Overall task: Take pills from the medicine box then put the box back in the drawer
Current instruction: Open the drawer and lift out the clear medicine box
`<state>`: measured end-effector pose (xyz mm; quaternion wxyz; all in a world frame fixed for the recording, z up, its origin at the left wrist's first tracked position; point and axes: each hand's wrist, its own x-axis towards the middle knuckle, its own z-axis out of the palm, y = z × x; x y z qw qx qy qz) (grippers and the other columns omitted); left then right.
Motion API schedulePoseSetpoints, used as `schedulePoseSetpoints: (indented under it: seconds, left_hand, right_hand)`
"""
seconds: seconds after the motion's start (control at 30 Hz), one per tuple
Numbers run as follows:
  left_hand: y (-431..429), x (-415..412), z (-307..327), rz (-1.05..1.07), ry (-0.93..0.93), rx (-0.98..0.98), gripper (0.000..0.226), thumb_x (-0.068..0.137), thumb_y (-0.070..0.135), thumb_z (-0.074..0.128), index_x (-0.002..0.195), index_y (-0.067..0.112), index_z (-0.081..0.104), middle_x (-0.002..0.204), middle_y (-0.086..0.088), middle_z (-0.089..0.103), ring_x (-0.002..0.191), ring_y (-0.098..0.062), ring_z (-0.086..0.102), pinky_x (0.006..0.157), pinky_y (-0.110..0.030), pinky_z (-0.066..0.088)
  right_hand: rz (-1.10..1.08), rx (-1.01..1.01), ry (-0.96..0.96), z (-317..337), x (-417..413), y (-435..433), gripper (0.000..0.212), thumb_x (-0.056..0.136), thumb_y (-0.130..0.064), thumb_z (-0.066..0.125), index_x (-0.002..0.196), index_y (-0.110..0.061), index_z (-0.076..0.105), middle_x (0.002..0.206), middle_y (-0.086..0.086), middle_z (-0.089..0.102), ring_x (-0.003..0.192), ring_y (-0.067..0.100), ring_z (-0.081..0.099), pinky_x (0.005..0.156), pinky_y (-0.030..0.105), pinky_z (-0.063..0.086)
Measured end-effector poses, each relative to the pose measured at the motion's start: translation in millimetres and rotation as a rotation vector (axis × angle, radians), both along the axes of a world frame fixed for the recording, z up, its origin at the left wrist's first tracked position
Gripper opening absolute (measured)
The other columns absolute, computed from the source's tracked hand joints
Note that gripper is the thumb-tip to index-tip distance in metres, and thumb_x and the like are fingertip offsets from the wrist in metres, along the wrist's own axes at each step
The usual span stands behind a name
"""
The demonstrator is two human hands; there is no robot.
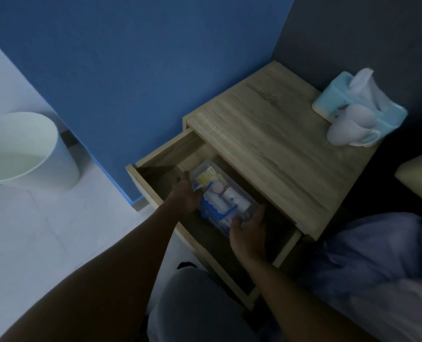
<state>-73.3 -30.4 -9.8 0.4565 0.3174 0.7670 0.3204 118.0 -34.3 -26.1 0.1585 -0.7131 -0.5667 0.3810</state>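
Head view, dim light: one wooden nightstand stands in the corner against a blue wall, with its one drawer pulled out toward 7 o'clock. Inside the drawer lies one clear medicine box with a blue handle or clasp across its lid. Through the lid show a yellow packet, at least two white bottles and some smaller packs; their labels are too blurred to read.

Two bare hands reach into the drawer. The left hand comes in from 7 o'clock, forearm stretched, palm against the box's left side, fingers curled around its far corner. The right hand comes from 5 o'clock, fingers spread and cupped at the box's near right end, the thumb along the edge. Both hands grasp the box between them; whether it rests on the drawer floor or is lifted clear, I cannot tell.

On the nightstand top at 2 o'clock sit one light-blue tissue box with a tissue sticking up, and one white mug lying on its side, touching it. One pale waste bin stands on the floor at 9 o'clock, its left part cut off by the frame. Bedding fills 4 o'clock, and a grey-clad knee shows at 6 o'clock.
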Motion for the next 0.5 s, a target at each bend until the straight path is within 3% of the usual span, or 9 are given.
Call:
schedulePoseSetpoints:
  seconds: [0.1,0.2,0.4,0.5]
  left_hand:
    - [-5,-2,5,0.007,-0.003,0.005,0.056,0.088,0.024,0.064,0.139,0.017,0.039,0.137,-0.011,0.050,0.122,-0.026,0.055,0.093,-0.045,0.054]
    - [-12,-5,20,-0.008,0.014,0.004,0.050,0.088,0.026,0.063,0.134,0.018,0.044,0.127,-0.008,0.057,0.108,-0.019,0.060,0.075,-0.030,0.054]
    - [-41,-1,67,0.110,0.176,0.058,0.052,0.087,0.032,0.064,0.134,0.021,0.046,0.129,-0.007,0.054,0.112,-0.024,0.058,0.087,-0.042,0.056]
    - [-48,-6,96,0.151,0.276,0.106,0.052,0.087,0.037,0.063,0.132,0.018,0.047,0.126,-0.007,0.058,0.108,-0.024,0.059,0.075,-0.028,0.051]
  right_hand:
    - [-0.091,-0.032,0.055,10,-2,-2,0.082,0.091,-0.028,0.065,0.153,-0.039,0.012,0.147,0.011,0.045,0.121,0.028,0.059,0.083,0.041,0.060]
    - [-0.138,-0.074,0.169,25,3,-9,0.079,0.089,-0.028,0.068,0.151,-0.038,0.019,0.140,0.010,0.051,0.111,0.024,0.063,0.078,0.038,0.061]
    - [-0.058,-0.095,0.297,67,8,-20,0.080,0.089,-0.031,0.068,0.153,-0.038,0.020,0.140,0.009,0.051,0.108,0.025,0.066,0.081,0.045,0.062]
    - [0.030,-0.056,0.361,92,12,-14,0.075,0.091,-0.031,0.067,0.151,-0.038,0.025,0.136,0.005,0.055,0.099,0.018,0.066,0.068,0.033,0.061]
